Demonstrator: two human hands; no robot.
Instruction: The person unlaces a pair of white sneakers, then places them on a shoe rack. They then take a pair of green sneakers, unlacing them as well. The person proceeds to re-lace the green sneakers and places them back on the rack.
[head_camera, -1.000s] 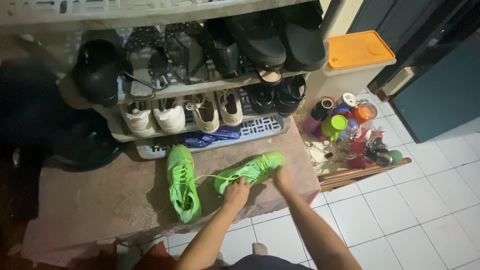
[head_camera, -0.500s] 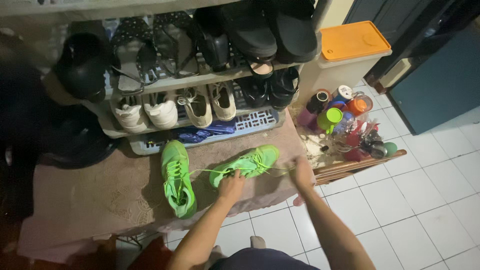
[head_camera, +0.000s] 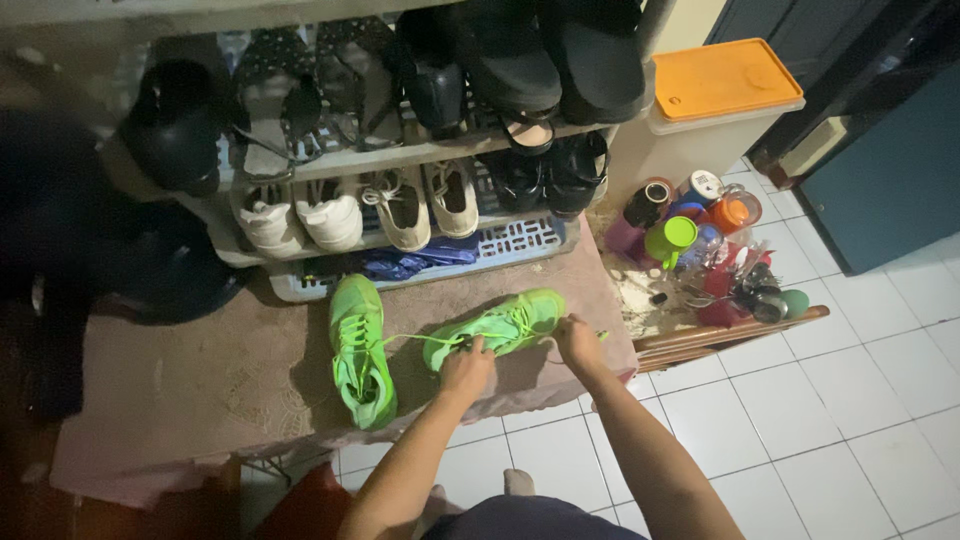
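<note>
The cloth-covered tabletop (head_camera: 200, 380) lies bare across its whole left half, so a hand could pass there freely, up to the dark bulky things (head_camera: 60, 230) at the far left edge. Toward the middle, one green shoe (head_camera: 360, 350) lies lengthwise and a second green shoe (head_camera: 495, 328) lies slantwise just beside it, a lace stretched between them across the gap. Behind both, the shoe rack (head_camera: 400, 160) closes off the back, its shelves packed with shoes and sandals. To the right, a tray of bottles and cups (head_camera: 700, 250) and a white bin with an orange lid (head_camera: 725, 80) block the way. The tiled floor (head_camera: 840, 400) at lower right is open.
</note>
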